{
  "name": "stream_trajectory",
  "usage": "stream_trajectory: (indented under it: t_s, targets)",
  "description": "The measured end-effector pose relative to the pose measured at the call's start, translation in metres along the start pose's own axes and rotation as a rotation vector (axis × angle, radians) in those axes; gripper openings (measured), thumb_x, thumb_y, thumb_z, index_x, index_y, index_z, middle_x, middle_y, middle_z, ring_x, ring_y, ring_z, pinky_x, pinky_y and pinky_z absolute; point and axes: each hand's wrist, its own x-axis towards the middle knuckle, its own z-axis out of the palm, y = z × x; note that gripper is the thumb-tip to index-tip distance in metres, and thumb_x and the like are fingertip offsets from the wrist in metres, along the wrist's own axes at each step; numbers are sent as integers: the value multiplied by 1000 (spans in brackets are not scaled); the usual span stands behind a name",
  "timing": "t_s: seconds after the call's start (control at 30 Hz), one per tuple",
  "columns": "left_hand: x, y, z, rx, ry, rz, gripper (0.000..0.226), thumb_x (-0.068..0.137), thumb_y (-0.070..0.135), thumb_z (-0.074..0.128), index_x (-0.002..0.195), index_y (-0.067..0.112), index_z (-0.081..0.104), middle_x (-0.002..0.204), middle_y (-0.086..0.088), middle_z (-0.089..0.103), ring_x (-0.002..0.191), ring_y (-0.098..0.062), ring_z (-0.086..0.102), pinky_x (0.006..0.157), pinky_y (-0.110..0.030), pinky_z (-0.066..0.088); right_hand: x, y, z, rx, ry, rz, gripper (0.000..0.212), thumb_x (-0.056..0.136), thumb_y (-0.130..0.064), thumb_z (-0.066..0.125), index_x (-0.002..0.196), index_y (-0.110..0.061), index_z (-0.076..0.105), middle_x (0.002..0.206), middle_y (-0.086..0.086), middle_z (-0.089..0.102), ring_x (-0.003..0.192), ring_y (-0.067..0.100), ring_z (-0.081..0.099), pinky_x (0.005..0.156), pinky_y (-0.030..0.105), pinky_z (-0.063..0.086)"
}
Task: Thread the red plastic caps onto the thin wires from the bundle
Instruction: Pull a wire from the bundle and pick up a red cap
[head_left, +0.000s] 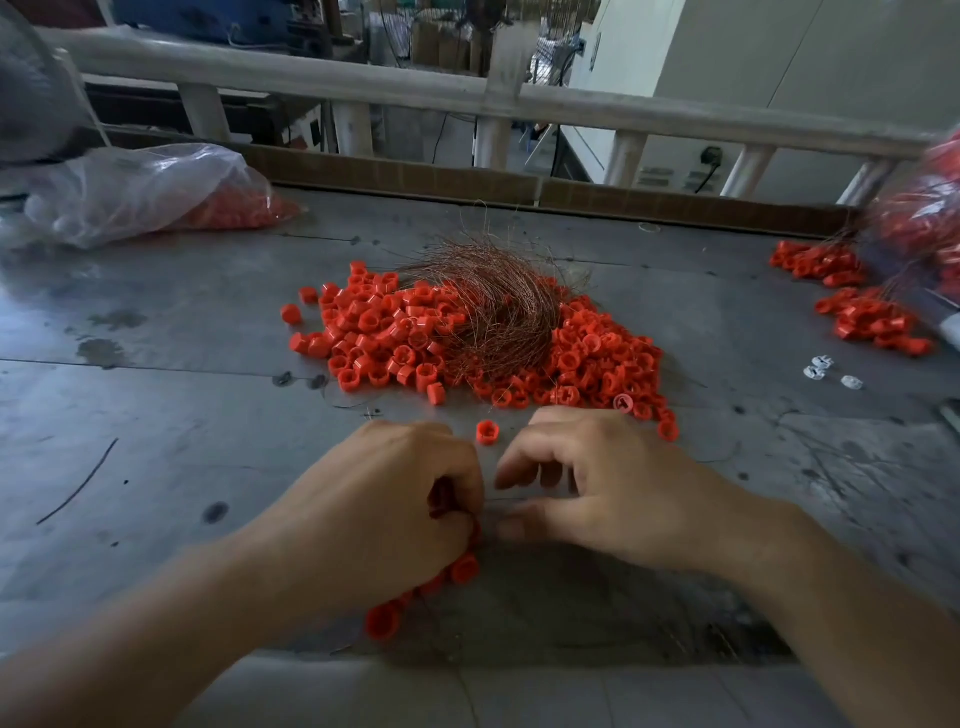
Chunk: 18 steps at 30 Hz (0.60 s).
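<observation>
1. L hand (415, 493): fingers curled tight round a few red caps. Holding them, not slack.
2. String of caps (462, 567) comes out under that hand and trails back along the wrist side, lying on the counter (156, 364).
3. R hand (613, 493): just beside the L hand, fingers bent, thumb & forefinger tips apart and aimed at the L hand. Can't tell if it's pinching a wire, as it's too thin & blurred there.
4. Single cap (487, 432) sits alone just past the fingertips, btwn the two hands, touching neither.
5. Cap pile (587, 358) is spread out beyond both hands. Its near edge is close to the R hand's knuckles, and one pale pink cap (622, 402) is in among the red.
6. Wire bundle (498, 306): copper-coloured thin strands lying on top of the pile, mid-pile, on the far side from the hands, w/ ends splayed out.
7. Well off to the L hand's left, at the back: clear plastic bag (140, 192), crumpled, w/ red caps inside.
8. Well off to the R hand's right: two cap clusters (872, 322) on the counter, w/ wires running off toward a blurred bag at the frame edge.
9. Small clear bits (826, 369) lie btwn the R hand and those clusters, nearer the clusters.
10. Left of the L hand, near side: one dark loose wire (78, 483) lying flat on the counter.
11. Pale railing (311, 78) runs along behind the counter.
</observation>
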Motion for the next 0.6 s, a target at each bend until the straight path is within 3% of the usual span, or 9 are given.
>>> stream_trajectory:
  t_s: [0.1, 0.2, 0.37, 0.47, 0.6]
  targets:
    - [0, 2, -4, -29, -74, -4, 20, 69, 21, 64, 57, 36, 59, 78, 30, 59, 79, 8, 53, 67, -9, 42, 0, -4, 4, -19, -100, -44, 18, 77, -34, 69, 91, -23, 69, 78, -18, 49, 77, -4, 48, 69, 6, 36]
    - [0, 3, -9, -100, -87, -39, 14, 65, 35, 59, 52, 39, 62, 70, 34, 60, 71, 11, 57, 66, -4, 40, 0, -7, 7, -5, -123, -74, 12, 79, -27, 69, 89, -20, 71, 78, -19, 49, 80, -2, 50, 73, 9, 38]
    - [11, -8, -10, -190, 157, -130, 6, 66, 37, 59, 66, 42, 62, 77, 28, 65, 81, 21, 51, 69, 4, 34, -1, -7, 5, 17, -83, -75, 15, 80, -32, 67, 90, -21, 70, 71, -23, 47, 74, -7, 47, 70, 5, 35]
    - [18, -22, -8, 11, 291, -162, 21, 76, 25, 66, 94, 36, 65, 87, 22, 54, 78, 4, 50, 68, -10, 35, -2, -7, 3, 9, -14, -75, 18, 80, -34, 67, 87, -18, 70, 74, -16, 53, 80, 0, 50, 69, 9, 38]
    - [32, -37, -5, 167, 369, -232, 42, 79, 16, 68, 120, 22, 61, 101, 5, 47, 98, -17, 47, 79, -24, 30, -2, -8, 2, 43, 56, -59, 16, 80, -35, 66, 85, -20, 70, 81, -12, 59, 81, 1, 52, 70, 12, 40]
